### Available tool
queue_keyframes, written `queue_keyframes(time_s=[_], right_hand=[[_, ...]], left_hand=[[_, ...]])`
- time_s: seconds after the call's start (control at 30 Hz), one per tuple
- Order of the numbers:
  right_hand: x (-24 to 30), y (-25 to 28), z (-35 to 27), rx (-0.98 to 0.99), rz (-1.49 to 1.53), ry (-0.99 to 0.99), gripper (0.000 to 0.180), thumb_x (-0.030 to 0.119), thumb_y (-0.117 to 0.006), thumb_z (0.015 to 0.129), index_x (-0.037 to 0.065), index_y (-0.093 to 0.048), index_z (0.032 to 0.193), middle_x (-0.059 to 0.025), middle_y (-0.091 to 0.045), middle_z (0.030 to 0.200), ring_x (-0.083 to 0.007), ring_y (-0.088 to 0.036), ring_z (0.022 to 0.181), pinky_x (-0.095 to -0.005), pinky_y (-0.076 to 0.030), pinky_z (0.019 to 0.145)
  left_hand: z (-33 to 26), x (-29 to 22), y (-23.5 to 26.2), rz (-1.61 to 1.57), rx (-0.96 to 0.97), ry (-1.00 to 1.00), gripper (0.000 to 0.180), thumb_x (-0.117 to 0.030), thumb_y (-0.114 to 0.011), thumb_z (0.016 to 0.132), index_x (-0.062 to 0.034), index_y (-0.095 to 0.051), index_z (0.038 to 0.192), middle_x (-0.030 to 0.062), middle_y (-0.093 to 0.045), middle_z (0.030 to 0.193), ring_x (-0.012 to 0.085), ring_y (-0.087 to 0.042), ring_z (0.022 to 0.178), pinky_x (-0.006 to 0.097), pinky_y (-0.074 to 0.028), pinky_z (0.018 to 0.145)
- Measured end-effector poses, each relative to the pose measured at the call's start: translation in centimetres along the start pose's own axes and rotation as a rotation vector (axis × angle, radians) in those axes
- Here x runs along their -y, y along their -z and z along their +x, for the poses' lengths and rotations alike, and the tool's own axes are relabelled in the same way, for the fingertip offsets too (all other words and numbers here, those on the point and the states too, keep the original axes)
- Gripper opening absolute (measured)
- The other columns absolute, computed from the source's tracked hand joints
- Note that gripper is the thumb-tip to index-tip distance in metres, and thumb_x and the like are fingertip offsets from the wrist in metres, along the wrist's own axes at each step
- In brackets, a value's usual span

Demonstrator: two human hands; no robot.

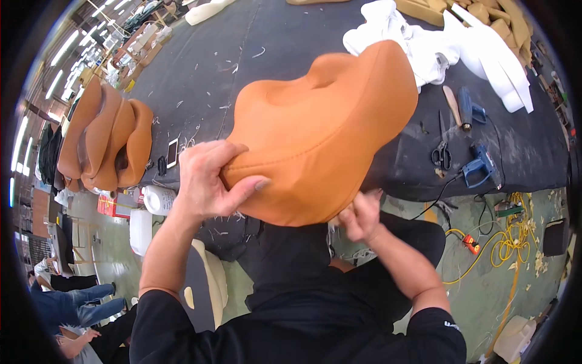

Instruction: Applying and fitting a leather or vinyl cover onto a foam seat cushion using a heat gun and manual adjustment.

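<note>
A tan-orange upholstered cushion (303,145) with a curved, saddle-like shape and a stitched seam is held over the front edge of the dark table. My left hand (209,176) clasps its left end, thumb lying on the cover and fingers at the rim. At the bottom right edge, my right hand (362,217) is closed on the cushion's rim, where the cover turns under. The cushion's underside is hidden from view.
Similar brown cushions (109,136) are stacked at left, near a phone (173,153). Scissors (441,151), a blue heat gun (479,167) and another blue tool (467,109) lie right. White shaped pieces (491,60) sit behind. A yellow cable (506,242) coils on the floor.
</note>
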State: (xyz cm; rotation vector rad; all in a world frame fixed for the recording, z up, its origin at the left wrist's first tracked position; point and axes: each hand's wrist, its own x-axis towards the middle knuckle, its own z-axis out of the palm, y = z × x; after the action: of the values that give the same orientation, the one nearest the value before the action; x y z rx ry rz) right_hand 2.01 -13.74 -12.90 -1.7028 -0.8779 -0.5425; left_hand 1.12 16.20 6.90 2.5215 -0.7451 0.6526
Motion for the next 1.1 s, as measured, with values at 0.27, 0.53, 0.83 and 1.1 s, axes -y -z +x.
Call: queue_keyframes(time_s=[0.27,0.53,0.83,1.1], right_hand=[[2.1,-1.0,-0.5,0.002,0.238,-0.215,0.035,0.014,-0.058,0.101,-0.015,-0.061,0.122,-0.0060,-0.061,0.063,-0.0221,-0.064,0.051,-0.0331,-0.050,0.053],[0.5,1.0,2.5,0.144,0.060,0.063,0.020,0.013,-0.067,0.092,-0.004,-0.066,0.101,-0.0069,-0.061,0.064,-0.0270,-0.063,0.052,-0.0363,-0.051,0.053],[-1.2,2.9,3.8,0.325,-0.103,0.240,0.035,0.034,-0.074,0.091,0.000,-0.066,0.092,-0.0100,-0.061,0.065,-0.0305,-0.064,0.054,-0.0398,-0.051,0.052],[-2.5,5.7,3.8,0.541,-0.219,0.286,0.041,0.040,-0.072,0.090,0.004,-0.055,0.082,-0.0110,-0.059,0.065,-0.0314,-0.061,0.054,-0.0412,-0.048,0.053]], left_hand=[[0.5,-0.4,-0.2,0.076,0.018,-0.041,0.045,-0.044,-0.086,0.077,-0.0031,-0.070,0.083,0.0091,-0.056,0.060,0.0290,-0.060,0.053,0.036,-0.046,0.053],[0.4,-0.4,-0.5,0.081,0.020,-0.020,0.046,-0.045,-0.086,0.077,-0.0031,-0.070,0.083,0.0086,-0.055,0.060,0.0287,-0.058,0.052,0.036,-0.044,0.052],[0.0,-0.1,0.3,0.036,0.065,-0.008,0.047,-0.044,-0.087,0.076,-0.0016,-0.071,0.087,0.0099,-0.058,0.063,0.0293,-0.061,0.056,0.035,-0.047,0.055],[0.2,0.4,0.4,-0.018,0.056,-0.037,0.035,-0.034,-0.080,0.081,-0.0002,-0.072,0.090,0.0116,-0.061,0.066,0.0327,-0.062,0.059,0.038,-0.048,0.058]])
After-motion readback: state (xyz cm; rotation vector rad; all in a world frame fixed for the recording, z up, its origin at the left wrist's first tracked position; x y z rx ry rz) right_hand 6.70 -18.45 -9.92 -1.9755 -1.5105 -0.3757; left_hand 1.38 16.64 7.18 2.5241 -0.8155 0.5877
